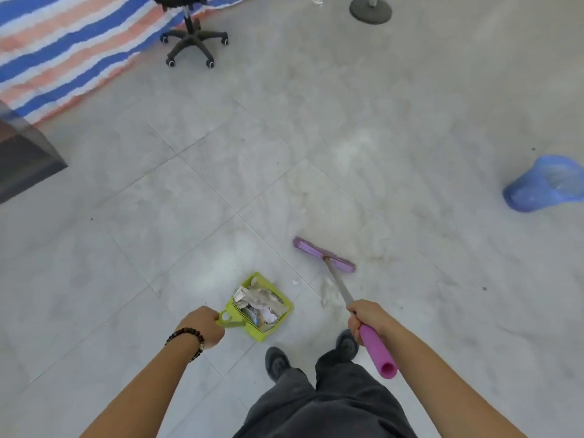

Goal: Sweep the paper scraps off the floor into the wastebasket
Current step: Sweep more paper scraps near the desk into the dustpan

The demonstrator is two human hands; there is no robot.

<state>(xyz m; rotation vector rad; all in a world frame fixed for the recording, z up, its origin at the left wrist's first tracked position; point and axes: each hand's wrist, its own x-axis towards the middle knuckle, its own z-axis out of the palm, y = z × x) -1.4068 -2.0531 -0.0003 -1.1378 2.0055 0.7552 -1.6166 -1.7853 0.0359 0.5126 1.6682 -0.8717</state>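
My left hand grips the handle of a lime-green dustpan, which is full of crumpled paper scraps. My right hand is closed around the pink grip of a broom; its purple head rests on the floor just right of the pan. One small white scrap lies on the tiles between the pan and the broom head. A blue wastebasket stands at the far right, well away from both hands.
A black office chair on castors stands at the back on the edge of a striped tarp. A round stand base is at the top. A dark furniture corner juts in at left. My shoes are just behind the dustpan.
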